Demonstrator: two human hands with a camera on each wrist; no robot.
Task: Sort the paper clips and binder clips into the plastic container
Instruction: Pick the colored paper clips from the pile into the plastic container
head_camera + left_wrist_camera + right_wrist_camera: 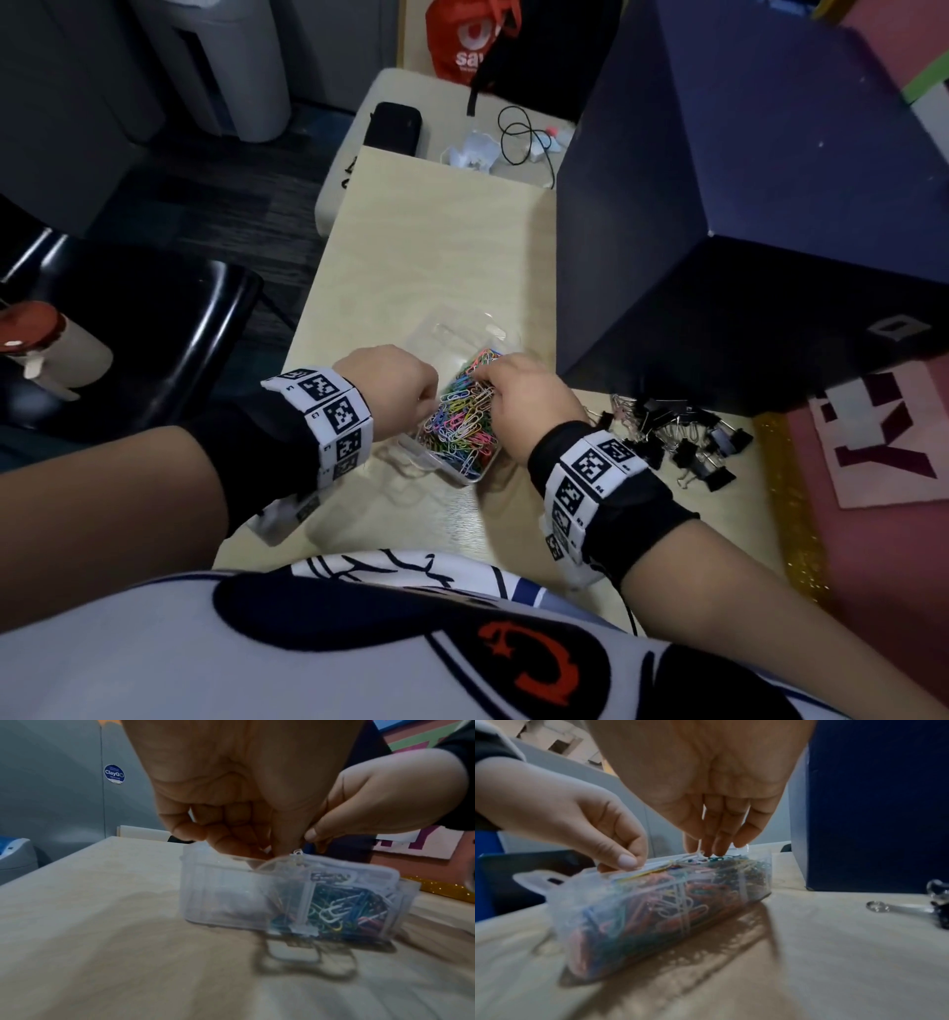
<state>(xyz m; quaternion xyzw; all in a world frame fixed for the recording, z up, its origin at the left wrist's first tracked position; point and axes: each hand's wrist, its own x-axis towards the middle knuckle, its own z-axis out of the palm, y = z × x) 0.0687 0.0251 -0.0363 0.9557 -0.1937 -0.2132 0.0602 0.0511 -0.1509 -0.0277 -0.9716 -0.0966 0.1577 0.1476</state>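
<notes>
A clear plastic container [464, 478] [218, 892] [534, 880] stands on the light wooden table, one side heaped with coloured paper clips [462, 426] [347, 908] [667, 908]. My left hand [429, 401] [267, 850] [618, 860] reaches in from the left rim, fingers curled, pinching some clips on top of the heap. My right hand [485, 383] [706, 850] [316, 835] comes down from the right, fingertips and thumb together on clips at the far end of the heap. A pile of black binder clips [678, 437] [939, 914] lies on the table to the right of my right wrist.
A large dark blue box [744, 205] [872, 811] stands close behind and right of the container. A pink board [873, 514] borders the table on the right. A black chair [128, 334] sits off the left edge. A black pouch [393, 126] and cables lie at the far end.
</notes>
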